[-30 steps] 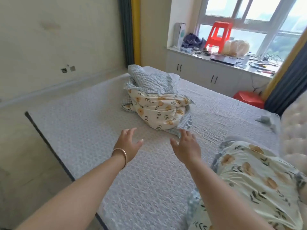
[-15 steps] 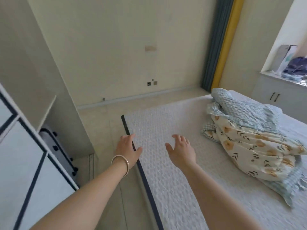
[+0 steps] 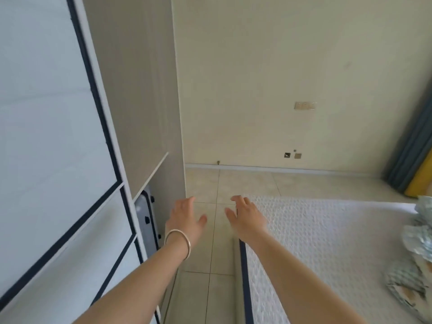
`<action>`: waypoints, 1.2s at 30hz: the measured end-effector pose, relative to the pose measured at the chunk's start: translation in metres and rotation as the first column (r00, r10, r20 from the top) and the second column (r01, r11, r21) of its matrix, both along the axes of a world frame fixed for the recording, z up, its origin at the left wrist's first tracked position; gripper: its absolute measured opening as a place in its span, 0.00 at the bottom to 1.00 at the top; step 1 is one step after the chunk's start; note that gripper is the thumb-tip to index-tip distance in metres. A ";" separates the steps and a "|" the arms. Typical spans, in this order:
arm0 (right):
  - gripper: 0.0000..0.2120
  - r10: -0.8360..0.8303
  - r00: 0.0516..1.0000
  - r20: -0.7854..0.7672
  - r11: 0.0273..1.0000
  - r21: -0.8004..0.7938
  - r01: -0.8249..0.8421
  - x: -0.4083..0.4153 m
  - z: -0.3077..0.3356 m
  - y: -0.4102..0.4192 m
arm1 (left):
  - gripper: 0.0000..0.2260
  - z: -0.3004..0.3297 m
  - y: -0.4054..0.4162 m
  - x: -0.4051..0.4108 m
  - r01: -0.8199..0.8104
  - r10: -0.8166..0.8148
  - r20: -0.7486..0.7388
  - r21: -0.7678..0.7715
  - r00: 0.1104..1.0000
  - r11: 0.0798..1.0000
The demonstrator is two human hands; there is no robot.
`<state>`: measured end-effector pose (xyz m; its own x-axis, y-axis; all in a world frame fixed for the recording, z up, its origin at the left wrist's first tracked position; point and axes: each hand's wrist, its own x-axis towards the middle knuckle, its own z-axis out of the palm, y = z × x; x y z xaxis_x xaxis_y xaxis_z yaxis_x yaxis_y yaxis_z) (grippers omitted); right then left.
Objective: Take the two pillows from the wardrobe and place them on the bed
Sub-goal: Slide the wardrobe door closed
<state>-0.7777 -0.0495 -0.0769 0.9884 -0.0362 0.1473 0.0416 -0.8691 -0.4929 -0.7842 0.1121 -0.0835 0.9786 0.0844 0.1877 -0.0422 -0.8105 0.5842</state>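
Note:
The wardrobe fills the left side, its pale door panels edged with dark lines. The bed, covered in a textured white sheet, lies at the right. My left hand, with a bangle on the wrist, is held out over the floor tiles near the wardrobe's corner, fingers apart and holding nothing. My right hand is beside it over the bed's corner, also spread and holding nothing. No pillow is in view.
A grey suitcase stands in the wardrobe's open lower end section under a shelf. A crumpled floral quilt lies at the bed's right edge. Tiled floor runs between wardrobe and bed. A blue and yellow curtain hangs at far right.
My view has swung left from the bed toward the wardrobe. The pillow lying on the bed and the window have left the view. Both hands stay spread and empty.

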 end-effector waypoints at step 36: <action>0.16 0.756 0.377 0.535 0.123 0.450 -0.885 0.221 0.182 0.241 | 0.26 0.182 0.120 0.121 -0.764 0.261 0.758 0.442 0.599 0.470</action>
<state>-0.5567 0.1918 0.1052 0.4449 0.6486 0.6175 0.6492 0.2414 -0.7213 -0.6629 0.2321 0.0988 0.4761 0.1363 0.8688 0.4536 -0.8844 -0.1098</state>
